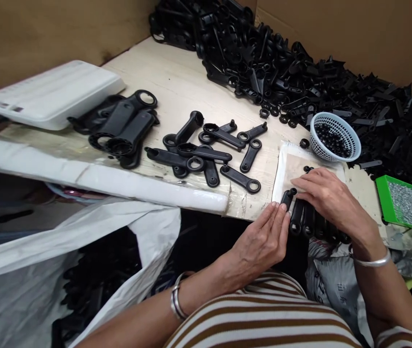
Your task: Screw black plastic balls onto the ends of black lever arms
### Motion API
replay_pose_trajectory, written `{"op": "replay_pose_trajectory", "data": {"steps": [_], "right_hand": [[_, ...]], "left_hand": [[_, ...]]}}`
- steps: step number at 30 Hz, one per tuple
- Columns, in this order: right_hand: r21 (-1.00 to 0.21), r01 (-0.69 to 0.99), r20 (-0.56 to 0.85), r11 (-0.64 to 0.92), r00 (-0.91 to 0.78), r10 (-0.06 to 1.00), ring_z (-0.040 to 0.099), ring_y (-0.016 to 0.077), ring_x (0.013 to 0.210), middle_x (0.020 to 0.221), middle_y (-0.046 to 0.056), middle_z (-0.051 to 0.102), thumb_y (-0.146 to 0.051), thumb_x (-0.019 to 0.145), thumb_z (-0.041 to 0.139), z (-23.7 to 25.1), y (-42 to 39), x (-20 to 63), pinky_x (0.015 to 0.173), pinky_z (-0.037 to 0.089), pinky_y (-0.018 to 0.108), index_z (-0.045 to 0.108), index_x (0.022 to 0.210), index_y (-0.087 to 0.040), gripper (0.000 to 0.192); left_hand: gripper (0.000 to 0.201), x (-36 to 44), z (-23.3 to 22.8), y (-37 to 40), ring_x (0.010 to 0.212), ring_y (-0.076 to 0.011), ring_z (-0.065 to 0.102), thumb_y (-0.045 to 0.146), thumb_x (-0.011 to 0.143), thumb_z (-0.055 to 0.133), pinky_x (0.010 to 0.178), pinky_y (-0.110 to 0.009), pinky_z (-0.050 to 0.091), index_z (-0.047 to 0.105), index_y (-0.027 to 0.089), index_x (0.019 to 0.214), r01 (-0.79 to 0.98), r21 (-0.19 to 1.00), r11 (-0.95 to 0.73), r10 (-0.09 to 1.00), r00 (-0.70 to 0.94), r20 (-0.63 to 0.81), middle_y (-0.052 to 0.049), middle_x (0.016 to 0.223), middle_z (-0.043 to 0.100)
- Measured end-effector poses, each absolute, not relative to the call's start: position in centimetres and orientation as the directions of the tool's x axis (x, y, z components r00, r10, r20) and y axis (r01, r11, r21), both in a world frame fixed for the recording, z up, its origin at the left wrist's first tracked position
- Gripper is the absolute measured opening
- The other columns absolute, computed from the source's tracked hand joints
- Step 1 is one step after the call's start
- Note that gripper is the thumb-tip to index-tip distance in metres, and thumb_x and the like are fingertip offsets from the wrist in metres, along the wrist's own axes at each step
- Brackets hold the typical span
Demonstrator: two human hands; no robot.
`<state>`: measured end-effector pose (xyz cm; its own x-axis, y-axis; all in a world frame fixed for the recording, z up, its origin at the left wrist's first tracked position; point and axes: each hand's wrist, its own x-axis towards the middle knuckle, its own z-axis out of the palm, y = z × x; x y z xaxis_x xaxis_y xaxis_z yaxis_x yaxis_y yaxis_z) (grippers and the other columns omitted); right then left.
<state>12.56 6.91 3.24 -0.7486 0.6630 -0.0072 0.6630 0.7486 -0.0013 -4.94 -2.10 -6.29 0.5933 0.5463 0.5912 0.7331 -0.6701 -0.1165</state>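
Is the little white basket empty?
No, the white basket holds a heap of small black round parts, next to the big pile of black plastic levers.

bare tabletop (pixel 177 84) centre — parts heap (pixel 300 72) behind

The person's left hand (pixel 264 239) and right hand (pixel 327 195) are bare, without gloves, and both forearms are uncovered. A pair of thin silver bangles (pixel 177 299) circles the left wrist, and a single plain silver bangle (pixel 373 261) sits on the right wrist. The person wears a top with horizontal brown and white stripes (pixel 264 319); a striped sleeve edge (pixel 405 336) shows at the right arm.
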Motion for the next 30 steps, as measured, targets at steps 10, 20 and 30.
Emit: {"op": "replay_pose_trajectory", "data": {"steps": [10,20,30], "right_hand": [[-0.009,0.628,-0.016,0.778,-0.778,0.628,0.05,0.022,0.09,0.087,0.008,0.062,-0.006,0.092,0.047,1.7,6.2,11.9,0.077,0.044,0.034,0.063,0.095,-0.013,0.018],[-0.071,0.62,0.232,0.782,-0.752,0.617,0.054,0.0206,0.089,0.087,0.008,0.067,-0.012,0.093,0.05,0.0,6.0,12.6,0.086,0.049,0.039,0.064,0.094,-0.015,0.015],[-0.085,0.633,0.181,0.77,-0.75,0.636,0.057,0.0218,0.087,0.087,0.009,0.07,-0.018,0.093,0.054,0.9,6.5,13.3,0.08,0.05,0.038,0.066,0.088,-0.017,0.014]], "left_hand": [[0.031,-5.0,-5.7,-2.2,0.108,-0.0283,0.069,0.001,0.088,0.045,0.1,-0.039,0.054,0.06,-0.008,0.113,0.73,-0.108,-0.675,0.546,0.593,0.591,-0.027,0.113,0.068],[0.031,-4.9,-5.6,-2.0,0.106,-0.0274,0.069,0.001,0.087,0.043,0.097,-0.037,0.055,0.062,-0.005,0.111,0.744,-0.1,-0.66,0.552,0.572,0.607,-0.024,0.113,0.069],[0.032,-4.9,-5.8,-2.3,0.109,-0.0285,0.068,0.003,0.088,0.047,0.101,-0.039,0.052,0.06,-0.008,0.115,0.739,-0.094,-0.667,0.56,0.581,0.59,-0.027,0.116,0.067]]}}
